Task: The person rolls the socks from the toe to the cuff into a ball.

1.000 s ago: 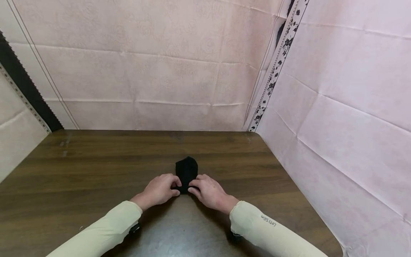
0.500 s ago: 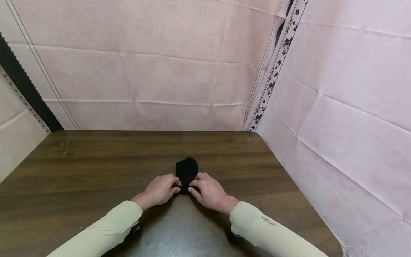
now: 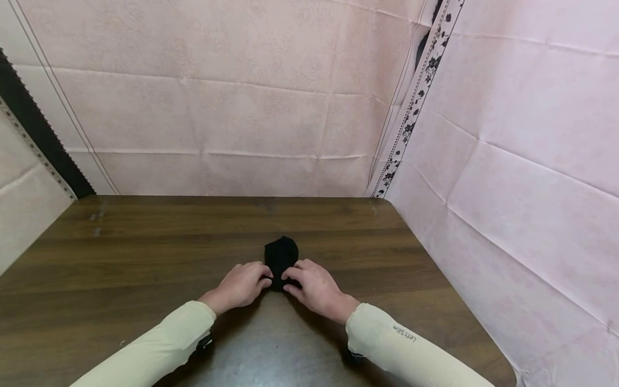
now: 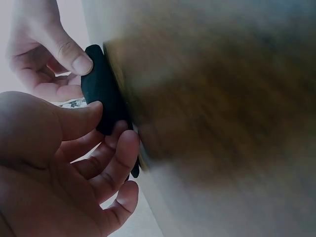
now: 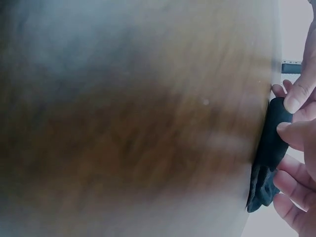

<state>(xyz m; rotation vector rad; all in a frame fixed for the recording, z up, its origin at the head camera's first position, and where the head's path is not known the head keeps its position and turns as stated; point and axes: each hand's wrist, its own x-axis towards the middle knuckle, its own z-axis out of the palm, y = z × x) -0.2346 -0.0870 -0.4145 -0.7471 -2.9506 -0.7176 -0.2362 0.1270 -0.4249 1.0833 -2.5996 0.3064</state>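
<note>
While the small black folded cloth (image 3: 281, 259) lies flat near the middle of the table (image 3: 145, 252), I see both hands at its near end. My left hand (image 3: 242, 285) pinches its left edge between thumb and curled fingers (image 4: 118, 158); my right hand (image 3: 311, 287) grips the right edge the same way, thumb (image 4: 74, 61) on top. Cream sleeves (image 3: 396, 344) cover both forearms. Pale pink creased sheets (image 3: 242, 107) stand behind and to the right of the table.
</note>
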